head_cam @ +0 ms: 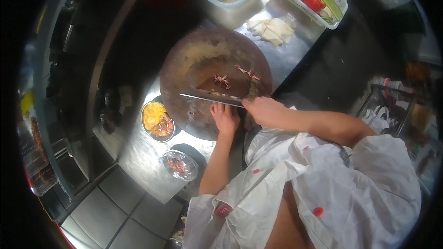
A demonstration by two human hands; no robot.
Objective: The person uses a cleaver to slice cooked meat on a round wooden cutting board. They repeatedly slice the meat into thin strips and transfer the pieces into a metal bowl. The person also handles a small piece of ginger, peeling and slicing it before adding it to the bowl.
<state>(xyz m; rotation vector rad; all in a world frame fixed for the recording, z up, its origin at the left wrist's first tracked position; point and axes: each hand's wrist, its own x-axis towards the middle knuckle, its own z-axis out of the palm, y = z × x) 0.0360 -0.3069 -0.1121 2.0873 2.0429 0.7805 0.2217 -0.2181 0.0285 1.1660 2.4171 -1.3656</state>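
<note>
My right hand [264, 110] is closed around the handle end of a knife [213, 99], whose long blade points left across a round chopping block [180, 62]. Just below the blade, my left hand [225, 117] rests on the block with its fingers bent towards the knife; whether it pinches some food there is hidden. Small pale and reddish food pieces [223, 93] lie along the blade's far side. Beyond them sits a little heap of dark red and whitish shreds [222, 81], and a thin strand of similar shreds [248, 72] lies further right on the block.
Left of the block, a bowl of yellow and brown food [157, 121] and a plastic-covered bowl of reddish food [180, 166] stand on the steel counter [138, 159]. Beyond the block are a crumpled cloth [271, 31], a plastic tub [228, 7] and a vegetable basket [334, 24].
</note>
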